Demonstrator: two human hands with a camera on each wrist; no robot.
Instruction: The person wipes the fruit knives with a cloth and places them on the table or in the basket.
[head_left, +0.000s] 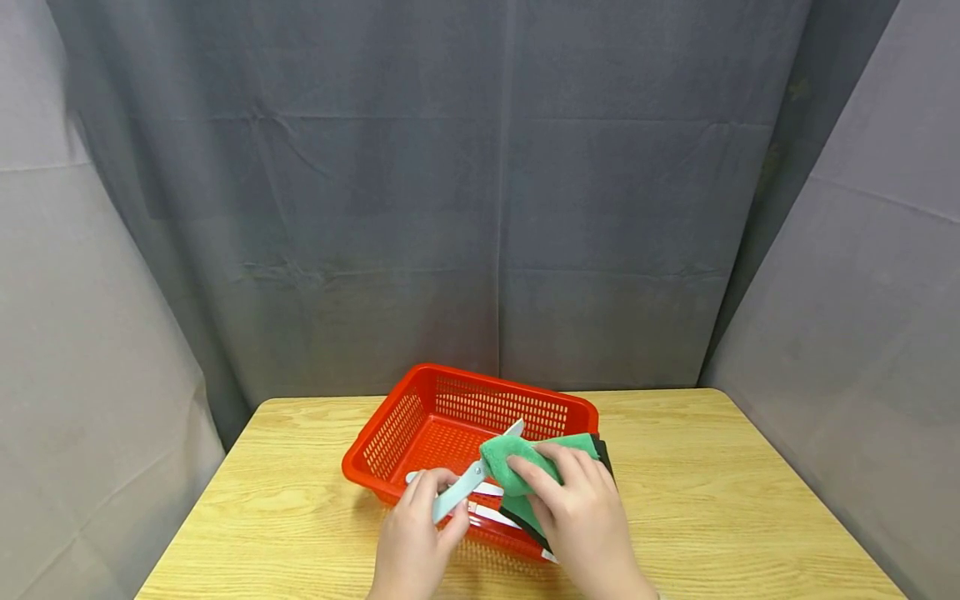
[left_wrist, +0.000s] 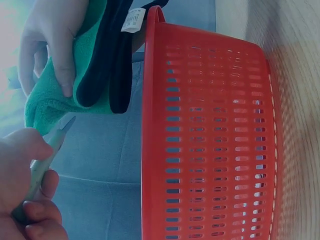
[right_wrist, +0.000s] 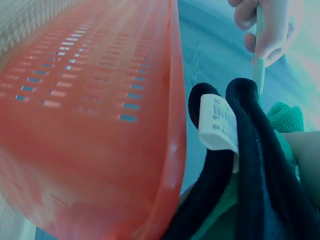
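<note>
Over the front of a red plastic basket (head_left: 401, 404), my left hand (head_left: 414, 533) grips the pale blue handle of a knife (head_left: 459, 493). Its light blade tip pokes out past a green cloth (head_left: 517, 462) wrapped over the middle of the blade. My right hand (head_left: 583, 504) holds that cloth, fingers pressing it around the blade. In the left wrist view the knife (left_wrist: 42, 167) points up toward the folded cloth (left_wrist: 52, 97). Black edging and a white label (right_wrist: 218, 122) hang from the cloth beside the basket's rim in the right wrist view.
Several white, slim items (head_left: 491, 514) lie in the basket under my hands, partly hidden. The basket stands on a light wooden table (head_left: 712, 483). Grey curtains (head_left: 375, 208) hang behind the table and at both sides.
</note>
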